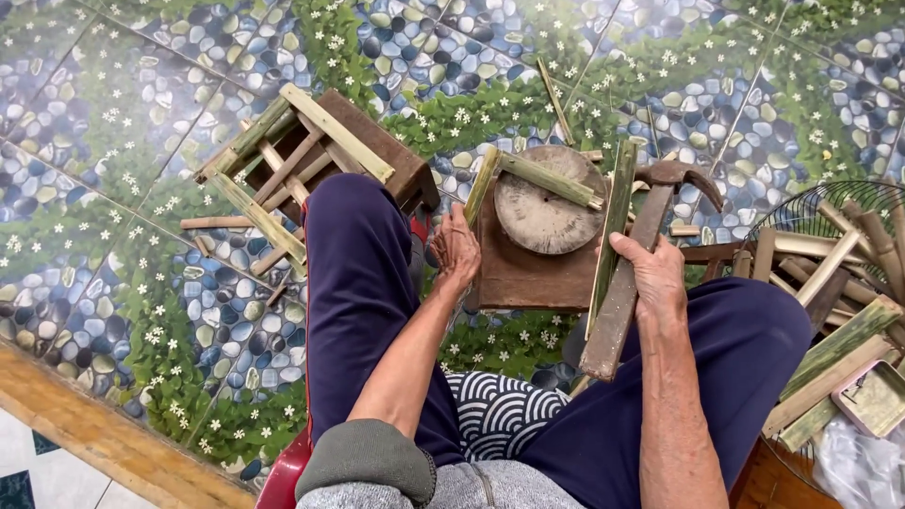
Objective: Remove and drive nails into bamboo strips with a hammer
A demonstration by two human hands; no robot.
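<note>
Seated person, dark blue trousers, knees apart, viewed from above. Right hand (657,275) closed around a hatchet (630,273) with a long wooden handle, and pressing a split green bamboo strip (611,236) against that handle; the dark metal head lies at the far end, pointing right. Left hand (455,251) with fingers curled loosely on the near left edge of a brown wooden block (528,273); whether it grips anything, cannot tell. On the block sits a round wooden chopping disc (542,212), with a short bamboo piece (551,181) lying across its top. Another strip (482,185) leans at the block's left corner. To the left, a small stool frame (311,160) of bamboo slats lies tipped over. Far right, a wire basket (801,212) with cut bamboo lengths (839,349) beside it. Floor: pebble-and-flower patterned tiles (123,104).
</note>
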